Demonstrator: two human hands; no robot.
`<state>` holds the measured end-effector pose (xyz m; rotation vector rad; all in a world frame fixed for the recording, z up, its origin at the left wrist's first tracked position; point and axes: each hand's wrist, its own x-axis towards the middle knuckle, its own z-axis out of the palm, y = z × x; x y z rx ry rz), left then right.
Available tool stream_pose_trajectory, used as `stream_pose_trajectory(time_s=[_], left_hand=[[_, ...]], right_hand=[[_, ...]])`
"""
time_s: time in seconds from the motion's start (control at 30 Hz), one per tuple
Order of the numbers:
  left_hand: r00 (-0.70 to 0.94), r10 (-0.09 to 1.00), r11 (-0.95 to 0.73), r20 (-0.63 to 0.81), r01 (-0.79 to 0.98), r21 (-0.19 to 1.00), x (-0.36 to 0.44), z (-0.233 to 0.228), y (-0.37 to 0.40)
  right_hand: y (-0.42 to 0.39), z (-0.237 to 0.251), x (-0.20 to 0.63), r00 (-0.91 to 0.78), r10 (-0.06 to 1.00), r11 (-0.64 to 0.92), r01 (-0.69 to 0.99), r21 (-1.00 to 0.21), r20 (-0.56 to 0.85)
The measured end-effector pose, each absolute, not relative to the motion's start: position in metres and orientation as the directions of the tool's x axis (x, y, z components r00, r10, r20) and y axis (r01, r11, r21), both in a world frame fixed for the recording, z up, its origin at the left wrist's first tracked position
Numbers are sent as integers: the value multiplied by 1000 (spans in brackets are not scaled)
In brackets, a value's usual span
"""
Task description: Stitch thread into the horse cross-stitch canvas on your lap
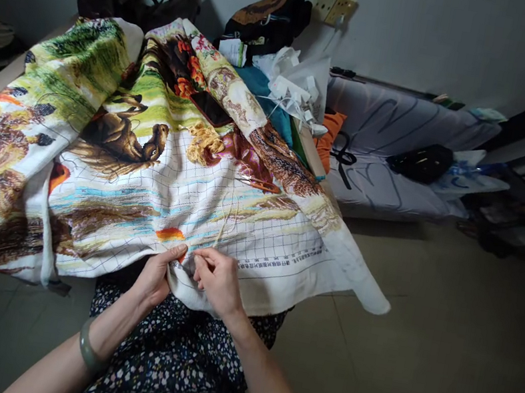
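Observation:
A large cross-stitch cloth (pixel 272 286) with a printed grid and colourful stitched scenery spreads over the table and hangs toward my lap. My left hand (pixel 155 278) grips its near edge, thumb on top and fingers hidden underneath, close to an orange stitched patch (pixel 170 234). Just to the right, my right hand (pixel 221 283) is closed in a pinch at the cloth's surface; whatever lies between the fingertips is too small to make out. Pale loose thread (pixel 226 214) trails over the fabric above it. Farther up lies a bundle of yellow thread (pixel 205 144).
A dark phone (pixel 211 109) rests on the cloth. Behind are a black bag (pixel 268 18), white plastic bags (pixel 297 84) and dark bags (pixel 166 7) by the wall. A covered sofa (pixel 382 119) stands right, holding a black pouch (pixel 420 161). A wall socket (pixel 334 7) is above.

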<state>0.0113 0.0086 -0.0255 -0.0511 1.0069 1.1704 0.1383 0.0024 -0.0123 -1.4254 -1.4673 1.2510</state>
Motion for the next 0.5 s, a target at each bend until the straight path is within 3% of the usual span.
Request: stream_pose_trajectory(time_s=[0.5], left_hand=[[5, 726, 437, -688, -776, 455, 13, -20, 9]], right_hand=[[7, -9, 139, -118, 981, -115, 294, -949, -155]])
